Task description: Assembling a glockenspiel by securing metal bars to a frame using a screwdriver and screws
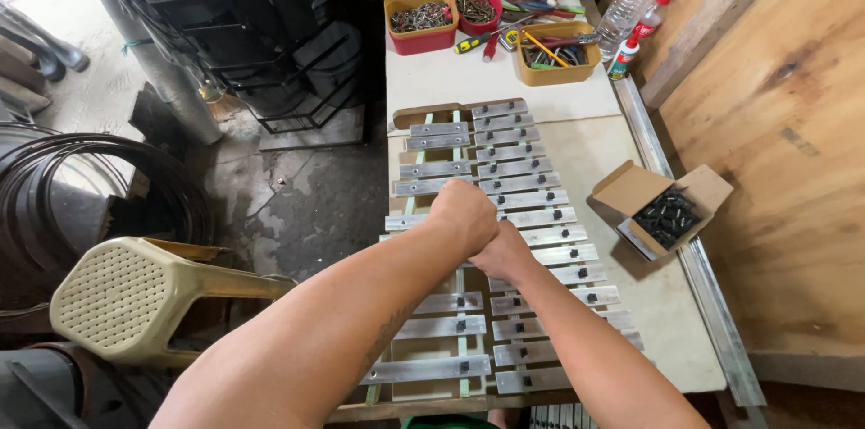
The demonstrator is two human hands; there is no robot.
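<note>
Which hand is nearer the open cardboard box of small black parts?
The right hand, though neither touches it. It rests on the metal bars, left of the box. The left hand is stacked over it, slightly farther left.

bright, sharp daylight; slight edge distortion

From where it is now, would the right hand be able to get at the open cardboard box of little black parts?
Probably yes. The right hand rests on the metal bars, tucked under the left hand. The cardboard box sits open to its right, with only bare tabletop between them.
</note>
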